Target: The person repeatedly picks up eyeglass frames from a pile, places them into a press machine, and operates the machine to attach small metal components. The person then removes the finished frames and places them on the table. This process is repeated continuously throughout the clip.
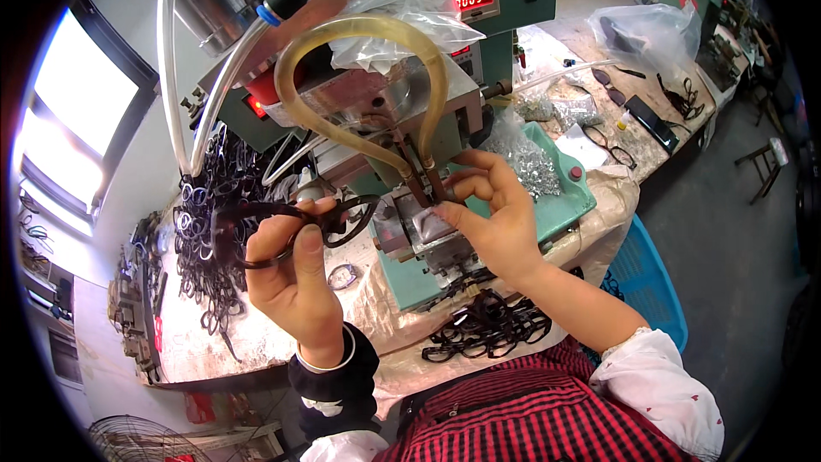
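Note:
My left hand [301, 278] pinches a dark eyeglass frame front [349, 221] between thumb and fingers, just left of the machine's working head. At the machine's metal fixture [428, 227], my right hand [494, 214] has thumb and forefinger brought together beside the two dark upright jaws [425, 188]. Whatever small part those fingers may hold is hidden. A yellowish looped hose [363, 26] runs down to the jaws. To the right of my right hand, a green tray [575, 198] holds a heap of small silvery metal parts [534, 173].
A pile of dark frames [205, 231] covers the bench's left side; more frames [487, 325] lie at its front edge. A single ring-shaped piece [342, 276] rests between. A blue basket [654, 282] stands at right. Sunglasses [609, 85] and a phone-like black slab [652, 122] lie farther back.

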Available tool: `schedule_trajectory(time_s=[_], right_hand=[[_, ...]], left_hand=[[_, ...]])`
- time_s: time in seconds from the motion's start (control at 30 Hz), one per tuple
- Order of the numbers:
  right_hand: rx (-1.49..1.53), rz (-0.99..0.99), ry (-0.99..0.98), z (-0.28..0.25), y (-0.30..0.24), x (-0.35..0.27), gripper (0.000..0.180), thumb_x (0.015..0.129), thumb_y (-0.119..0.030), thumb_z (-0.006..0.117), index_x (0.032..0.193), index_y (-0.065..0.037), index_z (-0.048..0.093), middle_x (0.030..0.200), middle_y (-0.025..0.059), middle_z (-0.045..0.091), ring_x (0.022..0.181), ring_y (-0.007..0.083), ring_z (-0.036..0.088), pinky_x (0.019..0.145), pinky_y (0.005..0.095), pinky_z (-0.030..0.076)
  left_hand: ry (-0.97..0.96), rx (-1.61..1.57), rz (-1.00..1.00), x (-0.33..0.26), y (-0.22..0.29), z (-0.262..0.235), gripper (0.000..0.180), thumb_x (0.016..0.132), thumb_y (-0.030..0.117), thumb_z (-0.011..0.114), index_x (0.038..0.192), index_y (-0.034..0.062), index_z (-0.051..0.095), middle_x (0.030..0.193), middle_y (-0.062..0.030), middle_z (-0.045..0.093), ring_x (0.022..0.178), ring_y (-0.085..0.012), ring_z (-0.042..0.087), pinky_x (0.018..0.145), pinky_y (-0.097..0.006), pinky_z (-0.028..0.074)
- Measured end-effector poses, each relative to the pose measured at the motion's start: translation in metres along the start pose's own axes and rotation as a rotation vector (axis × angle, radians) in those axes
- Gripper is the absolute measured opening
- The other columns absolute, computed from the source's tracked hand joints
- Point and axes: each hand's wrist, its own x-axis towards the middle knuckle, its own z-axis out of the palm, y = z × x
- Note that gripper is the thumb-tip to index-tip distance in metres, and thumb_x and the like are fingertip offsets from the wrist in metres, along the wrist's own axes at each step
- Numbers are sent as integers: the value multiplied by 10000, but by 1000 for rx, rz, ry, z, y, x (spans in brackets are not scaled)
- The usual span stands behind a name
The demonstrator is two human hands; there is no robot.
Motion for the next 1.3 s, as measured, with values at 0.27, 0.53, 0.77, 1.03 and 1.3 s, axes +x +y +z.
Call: schedule_trajectory(time_s=[0.27,0.53,0.77,1.03,1.3], right_hand=[[-43,1,-16,3,-8,0,579,798,32,703,1330,33,473,1003,88,669,962,136,619,932,277,448],[-657,-234,-94,-48,-18,-20,566,768,-6,587,1333,-11,558,1315,208,606,1206,358,597,1056,417,450],[-901,-177,-27,-123,27,-26,307,807,42,536,1054,-10,710,1028,149,728,984,295,697,892,369,527],[-437,-91,179,-125,9,28,300,873,29,571,1152,-1,676,1056,51,718,973,113,648,876,260,491],[-821,-81,202,-147,45,-9,217,832,-43,647,1043,-24,694,1006,112,697,952,260,667,848,357,512]], left_hand=[[-4,18,-62,5,6,1,115,982,-25,553,1094,-53,555,1088,-184,652,988,-243,669,861,-391,591],[-424,334,186,-47,5,-3,68,844,27,701,909,47,691,1013,-130,732,831,-230,648,807,-426,542],[-687,355,474,-49,-18,28,263,722,125,800,976,73,752,1064,-82,734,779,-246,571,831,-436,568],[-677,416,422,-40,-21,24,238,735,73,766,973,69,755,1071,-75,742,781,-245,564,896,-469,547],[-724,377,404,-47,-32,26,353,707,83,720,1060,70,723,1172,-72,699,795,-248,548,945,-483,526]])
